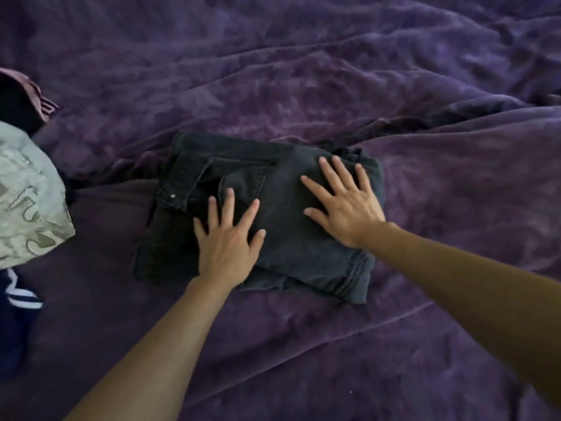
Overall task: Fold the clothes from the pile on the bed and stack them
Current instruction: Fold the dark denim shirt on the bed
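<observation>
Now, with the left hand (226,247) and right hand (346,205) flat, fingers (340,173) spread apart, on the folded black jeans (282,238) mid-frame, press evenly outward to flatten the creases before stacking.

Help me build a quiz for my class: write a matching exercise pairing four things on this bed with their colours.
Things
1. jeans
2. shirt at the left edge
3. blanket
4. lower-left garment

Colours
A. purple
B. black
C. navy with white stripes
D. pale green

Pairs: 1-B, 2-D, 3-A, 4-C
</observation>
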{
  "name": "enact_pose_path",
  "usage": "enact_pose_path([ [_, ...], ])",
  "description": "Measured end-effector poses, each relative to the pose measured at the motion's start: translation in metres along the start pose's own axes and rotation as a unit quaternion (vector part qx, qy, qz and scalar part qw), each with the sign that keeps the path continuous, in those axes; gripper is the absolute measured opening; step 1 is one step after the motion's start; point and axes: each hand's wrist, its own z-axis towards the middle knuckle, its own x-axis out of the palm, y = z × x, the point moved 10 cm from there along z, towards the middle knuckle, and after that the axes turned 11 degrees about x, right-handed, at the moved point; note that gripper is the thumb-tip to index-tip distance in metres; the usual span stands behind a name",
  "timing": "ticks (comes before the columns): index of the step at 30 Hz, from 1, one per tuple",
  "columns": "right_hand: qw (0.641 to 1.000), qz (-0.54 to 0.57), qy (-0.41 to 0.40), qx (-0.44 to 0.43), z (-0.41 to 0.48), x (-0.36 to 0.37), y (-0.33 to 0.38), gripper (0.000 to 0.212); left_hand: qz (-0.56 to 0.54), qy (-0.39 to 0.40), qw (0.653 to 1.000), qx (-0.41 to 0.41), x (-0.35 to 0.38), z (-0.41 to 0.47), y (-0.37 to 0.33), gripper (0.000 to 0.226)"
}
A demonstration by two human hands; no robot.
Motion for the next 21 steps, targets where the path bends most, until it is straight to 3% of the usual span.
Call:
enact_pose_path([
  [3, 0.995, -0.047, 0.08, 0.026, 0.004, 0.048, -0.035, 0.072, 0.0, 0.145, 0.989, -0.003, 0.063, -0.01, 0.002, 0.067],
  [7, 0.995, -0.034, 0.097, 0.011, 0.006, 0.053, -0.038, 0.071, 0.03, 0.168, 0.985, 0.009, 0.069, -0.036, -0.017, 0.066],
  [8, 0.996, -0.015, 0.089, 0.005, 0.006, 0.044, -0.038, 0.073, 0.03, 0.13, 0.991, 0.002, 0.053, -0.033, -0.017, 0.061],
  [10, 0.998, 0.055, 0.013, 0.032, -0.002, 0.015, -0.05, 0.071, 0.046, -0.027, 0.998, 0.041, 0.005, -0.016, -0.024, 0.046],
  [12, 0.976, 0.141, -0.091, 0.139, -0.023, -0.005, -0.09, 0.068, 0.079, -0.152, 0.976, 0.136, -0.024, 0.002, -0.039, 0.042],
  [14, 0.904, 0.303, -0.069, 0.293, -0.052, 0.014, -0.13, 0.078, 0.103, -0.103, 0.967, 0.207, -0.006, 0.025, -0.049, 0.053],
  [16, 0.753, 0.517, 0.004, 0.407, -0.078, 0.056, -0.136, 0.09, 0.121, 0.017, 0.966, 0.226, 0.045, 0.039, -0.052, 0.063],
  [18, 0.625, 0.643, 0.071, 0.437, -0.091, 0.09, -0.116, 0.077, 0.111, 0.079, 0.97, 0.202, 0.086, 0.043, -0.045, 0.065],
  [21, 0.56, 0.698, 0.111, 0.431, -0.093, 0.091, -0.094, 0.057, 0.06, 0.061, 0.975, 0.204, 0.094, 0.047, -0.038, 0.064],
])
